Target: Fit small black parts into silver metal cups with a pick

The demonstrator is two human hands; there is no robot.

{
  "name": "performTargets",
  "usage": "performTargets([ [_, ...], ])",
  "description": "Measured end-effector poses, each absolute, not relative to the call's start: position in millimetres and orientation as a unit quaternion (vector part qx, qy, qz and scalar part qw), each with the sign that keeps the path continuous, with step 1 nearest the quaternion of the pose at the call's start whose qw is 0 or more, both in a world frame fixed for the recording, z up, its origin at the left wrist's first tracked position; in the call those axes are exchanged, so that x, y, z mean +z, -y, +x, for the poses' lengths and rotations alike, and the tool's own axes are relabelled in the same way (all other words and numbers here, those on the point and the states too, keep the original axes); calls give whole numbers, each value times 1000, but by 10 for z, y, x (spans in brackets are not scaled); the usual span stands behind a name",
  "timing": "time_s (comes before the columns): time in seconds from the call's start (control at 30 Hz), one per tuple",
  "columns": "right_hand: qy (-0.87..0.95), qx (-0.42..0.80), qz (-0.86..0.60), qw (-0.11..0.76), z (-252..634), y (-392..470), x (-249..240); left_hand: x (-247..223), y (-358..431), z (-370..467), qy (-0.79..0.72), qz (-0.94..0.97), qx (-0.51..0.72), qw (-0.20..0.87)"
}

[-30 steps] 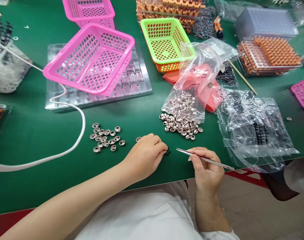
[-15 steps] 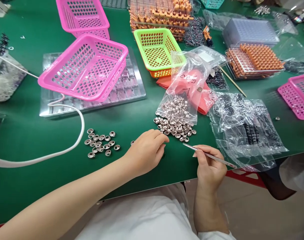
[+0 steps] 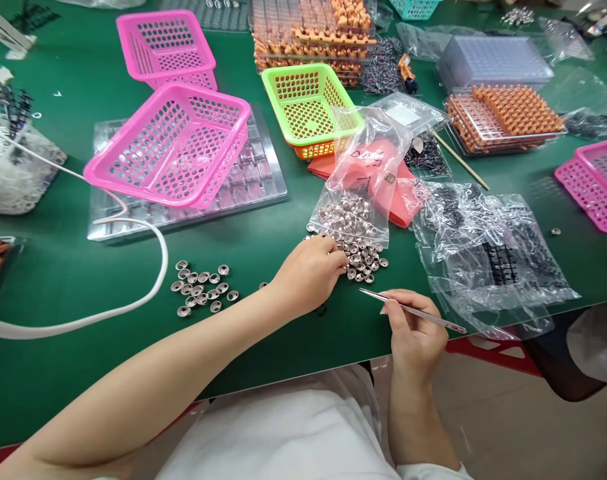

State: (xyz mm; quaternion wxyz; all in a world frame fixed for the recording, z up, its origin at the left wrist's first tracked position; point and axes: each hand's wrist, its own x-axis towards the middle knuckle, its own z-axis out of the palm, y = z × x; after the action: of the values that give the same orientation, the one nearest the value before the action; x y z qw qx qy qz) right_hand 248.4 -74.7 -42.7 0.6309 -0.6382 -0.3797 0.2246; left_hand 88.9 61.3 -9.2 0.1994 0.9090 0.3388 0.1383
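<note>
My left hand [image 3: 308,275] is at the near left edge of a pile of small silvery metal cups [image 3: 366,257], its fingers curled together. The fingertips are hidden, so what they pinch, if anything, does not show. My right hand [image 3: 417,333] is closed on a pair of metal tweezers [image 3: 413,311], whose tips point left, just short of the pile. More cups lie inside a clear plastic bag [image 3: 366,180] behind it. A second group of the same cups [image 3: 197,291] is spread on the green table to the left of my left hand.
Pink baskets [image 3: 173,143] rest at the left, one on a clear tray [image 3: 263,177]. A green basket [image 3: 310,103] stands behind the bag. Plastic bags of black parts [image 3: 493,260] lie at the right. A white cable [image 3: 156,287] loops at left. Orange parts [image 3: 516,110] sit on trays.
My left hand has moved right and slightly forward, up to the pile, and its fingers have curled in. The right hand with the tweezers has hardly moved. The view has shifted slightly.
</note>
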Motion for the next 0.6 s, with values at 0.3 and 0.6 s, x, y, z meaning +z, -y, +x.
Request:
performTargets([
  [0.3,396,218,-638,624,2523,713,-449,-38,-327,446,-373,863,183,288],
  [0.6,454,255,-625,581,2390,816,-312,-117,-192,145,-379,855,157,317],
])
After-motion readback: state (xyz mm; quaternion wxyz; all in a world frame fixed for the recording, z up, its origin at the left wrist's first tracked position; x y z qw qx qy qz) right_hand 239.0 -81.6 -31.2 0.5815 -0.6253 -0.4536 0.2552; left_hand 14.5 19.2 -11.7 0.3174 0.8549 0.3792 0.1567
